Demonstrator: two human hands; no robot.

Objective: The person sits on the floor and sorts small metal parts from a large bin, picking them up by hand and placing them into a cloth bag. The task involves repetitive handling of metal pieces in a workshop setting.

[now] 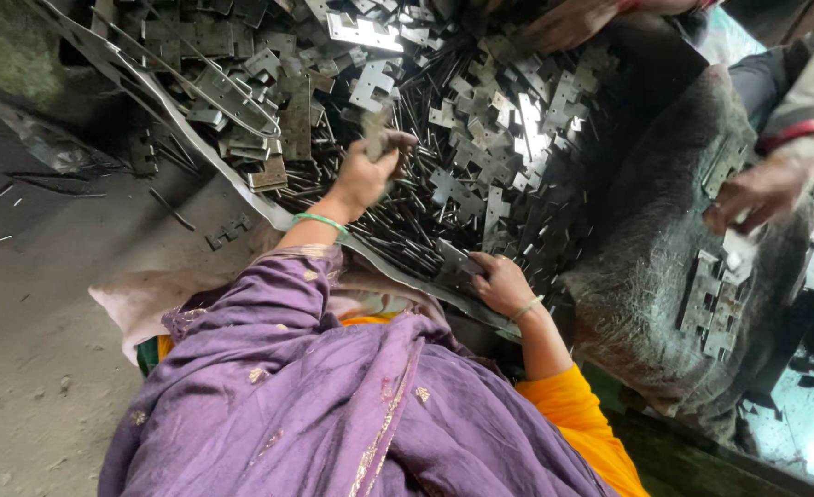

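Observation:
A big heap of small notched metal plates (481,138) and thin metal pins (407,235) lies in front of me. My left hand (363,175), with a green bangle at the wrist, is raised over the heap and closed around one small metal plate (376,129). My right hand (502,283), lower and nearer my body, has its fingers curled on a flat grey metal plate (455,260) at the heap's near edge. A purple shawl (333,405) and an orange sleeve (577,414) cover my arms.
Another person's hand (764,189) with a red bangle holds a pale piece over a grey sack (646,248) at the right, where a row of plates (713,308) lies. A second hand (568,20) reaches in at the top. Long metal strips (177,101) edge the heap on the left, beside a bare grey floor (48,304).

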